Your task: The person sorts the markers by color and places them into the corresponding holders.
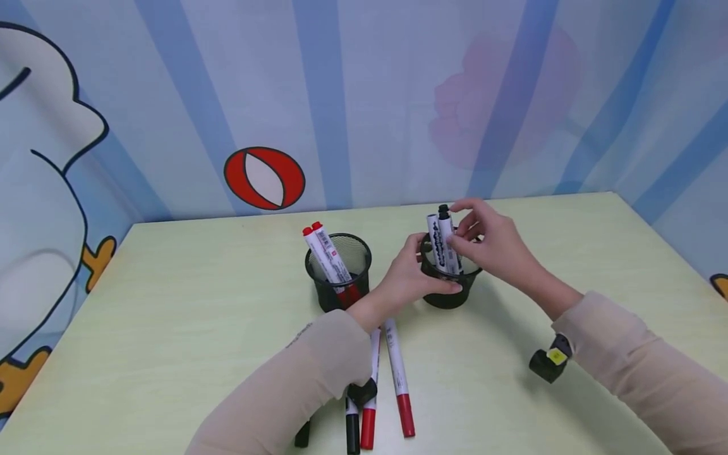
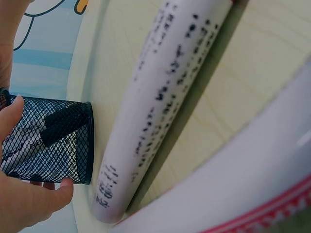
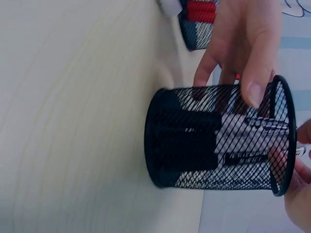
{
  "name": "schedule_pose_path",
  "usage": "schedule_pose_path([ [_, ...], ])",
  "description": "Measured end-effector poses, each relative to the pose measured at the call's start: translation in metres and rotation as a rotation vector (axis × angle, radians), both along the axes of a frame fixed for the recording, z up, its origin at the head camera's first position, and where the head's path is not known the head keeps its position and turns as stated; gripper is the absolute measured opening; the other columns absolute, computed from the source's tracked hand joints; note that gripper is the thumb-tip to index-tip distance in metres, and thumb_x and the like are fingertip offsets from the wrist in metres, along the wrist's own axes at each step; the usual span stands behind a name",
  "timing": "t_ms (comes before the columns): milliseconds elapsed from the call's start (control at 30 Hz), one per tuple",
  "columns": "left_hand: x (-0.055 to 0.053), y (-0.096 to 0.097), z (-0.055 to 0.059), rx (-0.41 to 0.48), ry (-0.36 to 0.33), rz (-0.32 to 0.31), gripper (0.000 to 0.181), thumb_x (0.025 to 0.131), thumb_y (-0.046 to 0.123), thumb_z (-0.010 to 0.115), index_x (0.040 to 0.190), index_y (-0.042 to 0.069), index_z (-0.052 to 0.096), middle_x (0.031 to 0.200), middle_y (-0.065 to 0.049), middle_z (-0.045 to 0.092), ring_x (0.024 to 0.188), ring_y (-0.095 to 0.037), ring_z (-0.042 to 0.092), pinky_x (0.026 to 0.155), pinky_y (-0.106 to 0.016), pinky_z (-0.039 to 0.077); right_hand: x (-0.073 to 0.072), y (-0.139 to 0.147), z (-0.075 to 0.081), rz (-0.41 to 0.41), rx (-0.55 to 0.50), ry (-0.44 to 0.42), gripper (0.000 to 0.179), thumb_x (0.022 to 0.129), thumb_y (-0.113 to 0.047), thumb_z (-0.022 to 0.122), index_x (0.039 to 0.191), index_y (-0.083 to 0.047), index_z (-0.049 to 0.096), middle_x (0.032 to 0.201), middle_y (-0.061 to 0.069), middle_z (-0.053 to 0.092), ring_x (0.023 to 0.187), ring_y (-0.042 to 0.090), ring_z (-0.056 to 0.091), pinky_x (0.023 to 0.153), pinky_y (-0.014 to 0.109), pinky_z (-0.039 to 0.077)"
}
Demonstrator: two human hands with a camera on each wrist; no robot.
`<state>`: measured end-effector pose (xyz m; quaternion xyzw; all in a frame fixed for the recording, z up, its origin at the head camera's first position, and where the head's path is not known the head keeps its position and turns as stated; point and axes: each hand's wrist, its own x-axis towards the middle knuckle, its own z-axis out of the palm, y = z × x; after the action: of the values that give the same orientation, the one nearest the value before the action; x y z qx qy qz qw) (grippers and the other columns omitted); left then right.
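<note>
The black mesh pen cup [image 1: 446, 301] on the right stands upright on the table, gripped round its side by my left hand [image 1: 412, 275]. Two white markers with black lettering stick out of it; one marker [image 1: 447, 240] has a black end on top. My right hand [image 1: 493, 239] is at the rim, thumb and fingers pinching that marker. Through the mesh in the right wrist view, dark marker caps [image 3: 189, 145] point toward the cup's base. The left wrist view shows the same cup [image 2: 80, 145] between my left thumb and fingers.
A second mesh cup [image 1: 324, 296] to the left holds two red-tipped markers [image 1: 330, 254]. In front lie loose markers: a red-capped one [image 1: 400, 373], another red-capped one [image 1: 368, 430] and a black-capped one [image 1: 352, 433], partly under my left sleeve [image 1: 307, 379]. A patterned wall [image 1: 387, 114] stands behind.
</note>
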<state>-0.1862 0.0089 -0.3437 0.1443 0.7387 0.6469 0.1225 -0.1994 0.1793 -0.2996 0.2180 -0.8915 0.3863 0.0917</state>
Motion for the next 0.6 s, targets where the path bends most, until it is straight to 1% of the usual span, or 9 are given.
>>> schedule_pose_path([
  [67,0.0006,0.0001,0.0,-0.011,-0.003,0.007,0.086,0.068,0.009,0.083,0.137,0.014,0.032,0.132,0.0,0.044,0.119,-0.023,0.043,0.095,-0.033,0.041,0.0022,-0.0006,0.0017,-0.026,-0.086,-0.086,0.038,0.089,-0.007,0.059,0.124,-0.002,0.046,0.088,0.012,0.056,0.072,0.02,0.061,0.063,0.026,0.054],
  [167,0.0008,0.0005,0.0,-0.028,-0.003,0.018,0.088,0.067,0.009,0.083,0.138,0.015,0.031,0.132,0.0,0.044,0.121,-0.026,0.041,0.095,-0.034,0.04,0.004,-0.0009,0.0056,-0.051,-0.25,-0.225,0.036,0.092,-0.008,0.054,0.125,0.0,0.043,0.092,0.016,0.052,0.072,0.02,0.063,0.067,0.029,0.055],
  [233,0.0,0.0009,0.0002,-0.036,0.006,0.022,0.088,0.067,0.01,0.083,0.138,0.014,0.031,0.131,0.0,0.045,0.12,-0.025,0.042,0.095,-0.033,0.041,0.0048,-0.0007,0.0082,-0.059,-0.331,-0.284,0.035,0.093,-0.007,0.051,0.126,0.002,0.041,0.093,0.016,0.05,0.072,0.018,0.063,0.069,0.03,0.055],
  [300,-0.0004,0.0008,0.0004,-0.05,0.015,0.021,0.088,0.067,0.011,0.083,0.138,0.014,0.031,0.13,0.0,0.046,0.119,-0.024,0.043,0.094,-0.032,0.041,0.0054,-0.0002,0.0096,-0.058,-0.378,-0.317,0.035,0.093,-0.007,0.05,0.125,0.002,0.04,0.093,0.016,0.049,0.072,0.017,0.063,0.07,0.031,0.055],
  [400,-0.0009,0.0004,0.0006,-0.068,0.024,0.016,0.088,0.068,0.012,0.083,0.138,0.014,0.03,0.131,-0.001,0.045,0.118,-0.022,0.043,0.094,-0.032,0.042,0.0067,0.0,0.0096,-0.06,-0.397,-0.329,0.034,0.094,-0.008,0.05,0.124,0.002,0.04,0.093,0.016,0.048,0.071,0.016,0.063,0.07,0.029,0.055],
  [600,0.0005,-0.0005,0.0019,-0.08,0.007,0.005,0.088,0.069,0.011,0.083,0.139,0.013,0.029,0.131,-0.001,0.044,0.118,-0.022,0.042,0.096,-0.033,0.041,0.0074,0.0001,0.008,-0.07,-0.421,-0.355,0.034,0.093,-0.007,0.049,0.124,0.002,0.04,0.092,0.015,0.049,0.07,0.015,0.062,0.07,0.027,0.055],
])
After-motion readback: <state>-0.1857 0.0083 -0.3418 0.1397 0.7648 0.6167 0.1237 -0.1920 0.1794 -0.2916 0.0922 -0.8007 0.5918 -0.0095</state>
